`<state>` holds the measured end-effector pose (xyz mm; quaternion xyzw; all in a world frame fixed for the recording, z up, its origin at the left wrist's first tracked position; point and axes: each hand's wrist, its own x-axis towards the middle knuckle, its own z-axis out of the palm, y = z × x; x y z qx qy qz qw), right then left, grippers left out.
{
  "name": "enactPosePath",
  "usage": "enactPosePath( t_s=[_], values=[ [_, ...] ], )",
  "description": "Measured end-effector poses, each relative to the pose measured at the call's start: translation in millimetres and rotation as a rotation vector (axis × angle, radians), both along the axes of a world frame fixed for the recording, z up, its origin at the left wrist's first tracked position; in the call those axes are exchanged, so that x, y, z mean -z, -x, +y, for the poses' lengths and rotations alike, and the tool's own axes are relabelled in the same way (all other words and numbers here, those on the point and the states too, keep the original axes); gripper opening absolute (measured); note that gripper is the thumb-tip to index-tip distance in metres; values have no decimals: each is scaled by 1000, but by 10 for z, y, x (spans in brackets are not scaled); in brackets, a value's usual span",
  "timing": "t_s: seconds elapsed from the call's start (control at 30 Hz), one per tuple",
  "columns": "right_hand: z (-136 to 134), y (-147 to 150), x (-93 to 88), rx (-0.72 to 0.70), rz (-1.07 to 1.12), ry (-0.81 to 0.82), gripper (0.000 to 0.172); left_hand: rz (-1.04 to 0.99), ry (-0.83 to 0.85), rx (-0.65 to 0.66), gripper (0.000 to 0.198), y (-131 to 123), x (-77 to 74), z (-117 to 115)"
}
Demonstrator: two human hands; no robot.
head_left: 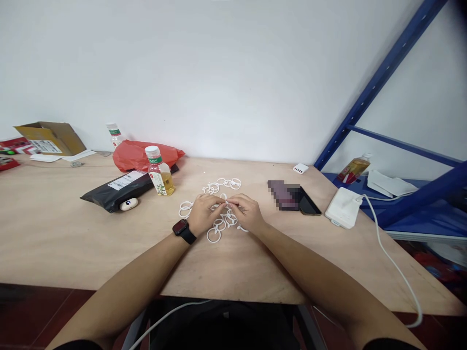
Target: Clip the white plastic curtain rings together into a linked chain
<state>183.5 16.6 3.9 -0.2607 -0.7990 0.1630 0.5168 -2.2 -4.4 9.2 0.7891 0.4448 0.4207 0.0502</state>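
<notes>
My left hand (205, 212), with a black watch (182, 230) on its wrist, and my right hand (249, 214) meet over the middle of the table. Thumbs and fingertips of both are pinched together around a small white plastic ring (224, 196), which looks like a curtain ring. The fingers hide most of it, so its exact shape at the grip cannot be made out. More white rings (213, 235) with small tabs lie just below the hands. Others lie behind them in a loose row (236, 183) and left of my left hand (185, 206).
Leftward on the wooden table (73, 243) are a drink bottle (160, 175), a red plastic bag (131, 154), a black parcel (109, 194), a small white case (129, 204) and a cardboard box (62, 138). Rightward lie a phone (310, 201), a white power strip (343, 208) with a cable, and a blue shelf frame (365, 102).
</notes>
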Motion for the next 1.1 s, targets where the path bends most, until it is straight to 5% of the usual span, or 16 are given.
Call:
enactPosePath(
  t_s=[0.57, 0.87, 1.1],
  values=[
    [9, -9, 52, 54, -91, -75, 16, -10, -8, 29, 17, -16, -25, 6],
    [236, -246, 63, 232, -195, -221, 27, 312, 168, -360, 27, 327, 124, 287],
    [207, -157, 113, 126, -240, -216, 27, 463, 264, -356, 30, 284, 132, 330]
  ],
)
